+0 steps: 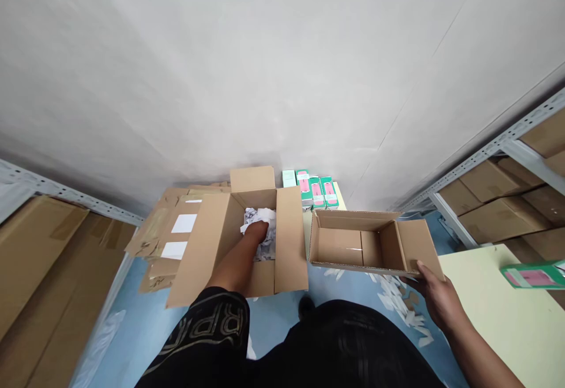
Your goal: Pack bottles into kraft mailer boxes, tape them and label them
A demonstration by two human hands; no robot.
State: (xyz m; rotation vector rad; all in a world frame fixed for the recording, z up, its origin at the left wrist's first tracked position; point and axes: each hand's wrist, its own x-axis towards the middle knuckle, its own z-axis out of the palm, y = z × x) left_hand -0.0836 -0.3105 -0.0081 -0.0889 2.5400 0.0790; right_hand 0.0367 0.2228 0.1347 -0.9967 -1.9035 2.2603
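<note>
My left hand (258, 231) reaches down into an open cardboard box (291, 241), its fingers closed on crumpled white paper (266, 251) inside; the fingertips are partly hidden in the paper. To the right, a smaller open cardboard box (339, 246) is tilted so that its bare inside shows. My right hand (435, 294) grips this box by its right end flap (417, 244), thumb on top and fingers underneath.
Several green and pink product boxes (316, 191) stand against the wall behind. Flattened cartons (176, 223) lie at left. A pale table (489, 311) at right bears another green and pink box (532, 275). Paper scraps (397, 299) litter the blue floor. Carton-filled shelving flanks both sides.
</note>
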